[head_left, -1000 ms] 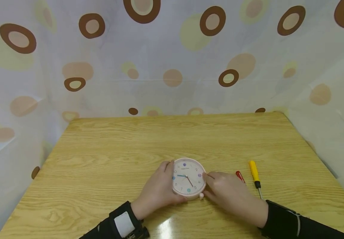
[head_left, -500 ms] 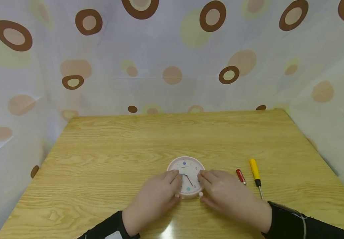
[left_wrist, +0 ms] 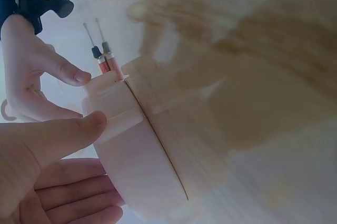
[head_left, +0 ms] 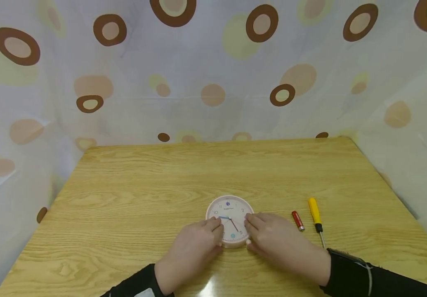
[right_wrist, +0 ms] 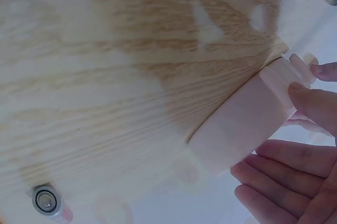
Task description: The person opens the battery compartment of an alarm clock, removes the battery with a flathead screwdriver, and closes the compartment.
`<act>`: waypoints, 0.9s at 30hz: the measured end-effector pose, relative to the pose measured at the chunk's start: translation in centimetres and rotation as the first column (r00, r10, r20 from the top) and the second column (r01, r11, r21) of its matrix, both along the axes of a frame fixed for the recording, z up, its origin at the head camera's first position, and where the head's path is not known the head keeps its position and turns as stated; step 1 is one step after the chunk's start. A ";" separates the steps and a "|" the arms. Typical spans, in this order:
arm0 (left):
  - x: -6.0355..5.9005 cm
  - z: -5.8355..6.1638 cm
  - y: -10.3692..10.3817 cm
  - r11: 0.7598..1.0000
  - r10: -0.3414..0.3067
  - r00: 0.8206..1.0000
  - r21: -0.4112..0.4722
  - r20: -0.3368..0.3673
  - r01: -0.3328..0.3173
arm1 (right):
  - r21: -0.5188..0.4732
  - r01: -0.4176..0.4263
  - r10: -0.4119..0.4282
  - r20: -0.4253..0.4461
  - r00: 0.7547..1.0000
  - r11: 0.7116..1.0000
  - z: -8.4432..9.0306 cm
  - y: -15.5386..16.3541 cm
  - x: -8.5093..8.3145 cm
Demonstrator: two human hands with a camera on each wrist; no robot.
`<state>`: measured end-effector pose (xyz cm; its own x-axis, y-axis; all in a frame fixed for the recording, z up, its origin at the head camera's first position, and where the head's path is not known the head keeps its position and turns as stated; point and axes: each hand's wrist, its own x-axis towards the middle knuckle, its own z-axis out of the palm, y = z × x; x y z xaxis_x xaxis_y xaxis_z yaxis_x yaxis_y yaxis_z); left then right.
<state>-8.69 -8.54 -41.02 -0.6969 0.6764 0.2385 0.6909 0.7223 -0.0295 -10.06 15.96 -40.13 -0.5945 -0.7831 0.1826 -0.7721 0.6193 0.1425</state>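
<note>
A round pink clock [head_left: 230,214] lies face up on the wooden table [head_left: 154,177], near its front edge. My left hand [head_left: 213,230] holds its left side: fingers lie over the dial and the thumb [left_wrist: 79,129] presses the rim of the clock [left_wrist: 142,166]. My right hand [head_left: 255,231] holds the right side the same way, fingers over the dial of the clock [right_wrist: 247,124] and thumb [right_wrist: 316,103] at the rim. The clock rests on the table between both hands.
A small red battery [head_left: 298,220] and a yellow-handled screwdriver [head_left: 315,214] lie just right of my right hand. The battery [right_wrist: 47,202] shows end-on in the right wrist view. A spotted curtain [head_left: 213,74] closes off the table's back and sides.
Both hands have shifted from cupping the clock's sides to laying their fingers over the dial from the near side. The clock has stayed in place.
</note>
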 end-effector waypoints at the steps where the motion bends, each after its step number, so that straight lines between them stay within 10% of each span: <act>1: 0.0 0.0 0.0 1.000 0.000 1.000 0.000 0.006 0.000 | 0.001 0.001 -0.001 0.007 1.000 1.000 0.0 0.0 0.0; 27: -4.3 0.1 0.0 0.984 0.087 0.984 0.140 0.155 -0.109 | -0.010 0.094 -0.094 -0.004 0.996 0.996 0.0 -1.8 -3.5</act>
